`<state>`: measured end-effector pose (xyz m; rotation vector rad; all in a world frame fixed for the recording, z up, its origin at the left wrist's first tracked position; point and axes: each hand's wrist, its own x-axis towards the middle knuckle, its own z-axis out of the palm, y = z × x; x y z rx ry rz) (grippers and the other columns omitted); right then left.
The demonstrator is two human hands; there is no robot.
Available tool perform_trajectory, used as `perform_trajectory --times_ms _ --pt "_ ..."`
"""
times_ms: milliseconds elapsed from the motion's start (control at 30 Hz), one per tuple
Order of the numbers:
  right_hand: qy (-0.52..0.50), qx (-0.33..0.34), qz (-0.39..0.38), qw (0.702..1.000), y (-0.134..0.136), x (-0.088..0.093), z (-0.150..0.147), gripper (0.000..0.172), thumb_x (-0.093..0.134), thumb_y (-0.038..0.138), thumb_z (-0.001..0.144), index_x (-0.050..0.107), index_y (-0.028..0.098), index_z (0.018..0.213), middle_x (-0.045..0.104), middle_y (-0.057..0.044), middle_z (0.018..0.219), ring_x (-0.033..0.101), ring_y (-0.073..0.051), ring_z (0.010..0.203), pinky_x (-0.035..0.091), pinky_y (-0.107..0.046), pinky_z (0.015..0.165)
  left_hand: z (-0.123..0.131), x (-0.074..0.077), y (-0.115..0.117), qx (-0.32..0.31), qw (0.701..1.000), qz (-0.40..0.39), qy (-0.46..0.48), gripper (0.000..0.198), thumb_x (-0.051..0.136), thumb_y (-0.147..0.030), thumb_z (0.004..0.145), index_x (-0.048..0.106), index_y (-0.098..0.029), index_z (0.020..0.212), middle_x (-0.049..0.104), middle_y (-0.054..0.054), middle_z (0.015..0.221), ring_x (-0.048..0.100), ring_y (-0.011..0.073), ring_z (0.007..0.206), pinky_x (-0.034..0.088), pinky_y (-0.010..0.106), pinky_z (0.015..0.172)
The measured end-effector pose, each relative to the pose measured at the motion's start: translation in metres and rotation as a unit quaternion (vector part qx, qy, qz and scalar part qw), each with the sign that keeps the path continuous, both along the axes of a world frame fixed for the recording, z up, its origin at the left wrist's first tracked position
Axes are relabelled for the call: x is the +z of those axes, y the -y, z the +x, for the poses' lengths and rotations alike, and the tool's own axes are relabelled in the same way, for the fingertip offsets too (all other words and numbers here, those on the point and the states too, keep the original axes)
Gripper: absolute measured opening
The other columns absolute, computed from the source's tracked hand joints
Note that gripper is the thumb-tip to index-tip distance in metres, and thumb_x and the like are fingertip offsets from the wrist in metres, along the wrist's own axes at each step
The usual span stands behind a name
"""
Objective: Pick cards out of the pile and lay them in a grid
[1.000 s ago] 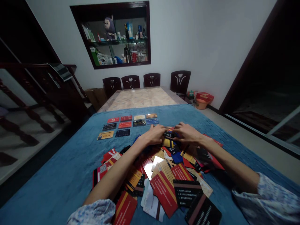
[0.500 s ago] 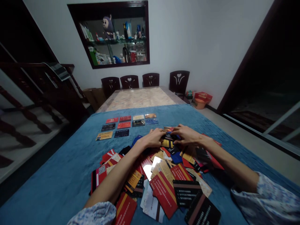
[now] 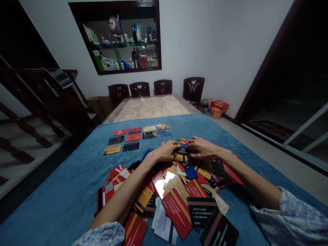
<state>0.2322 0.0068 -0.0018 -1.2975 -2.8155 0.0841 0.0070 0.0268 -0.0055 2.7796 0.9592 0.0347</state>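
Note:
A loose pile of plastic cards [image 3: 176,213], red, black, yellow, white and blue, is heaped on the blue cloth. At its far side my left hand [image 3: 167,151] and my right hand [image 3: 203,148] face each other with bent fingers. Between them is a black card [image 3: 182,149], its left end at my left fingertips and its right end at my right ones. Just below it a yellow card with a dark stripe [image 3: 181,158] shows. My forearms cover parts of the pile, and some fingertips are hidden among the cards.
Beyond the pile, to the left, several cards [image 3: 133,137] lie in spaced rows. The blue cloth [image 3: 64,177] covers the near part of the table; the bare tabletop [image 3: 153,106] shows farther off. Dark chairs [image 3: 194,89] stand at the far end.
The whole view has shifted slightly, so everything appears a little farther left. My hands have barely moved and stay at the black card.

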Motion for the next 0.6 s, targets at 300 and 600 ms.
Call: perform_trajectory --times_ms 300,600 --pt "-0.045 -0.012 -0.019 0.999 0.005 0.01 0.002 0.029 0.052 0.023 0.083 0.075 0.018 0.099 0.069 -0.009 0.08 0.056 -0.023 0.087 0.04 -0.03 0.072 0.0 -0.003 -0.006 -0.005 0.999 0.014 0.047 0.035 0.049 -0.007 0.08 0.067 -0.019 0.108 0.063 0.01 0.112 0.057 0.0247 0.108 0.046 0.036 0.093" --pt "-0.033 -0.069 0.038 0.996 0.005 0.009 -0.002 0.029 0.043 0.016 0.088 0.072 0.017 0.087 0.066 -0.008 0.076 0.056 -0.019 0.077 0.036 -0.026 0.066 0.0 -0.01 -0.012 0.016 0.99 0.043 0.135 0.027 0.045 -0.003 0.079 0.069 -0.013 0.089 0.065 0.01 0.093 0.06 0.02 0.088 0.049 0.029 0.081"
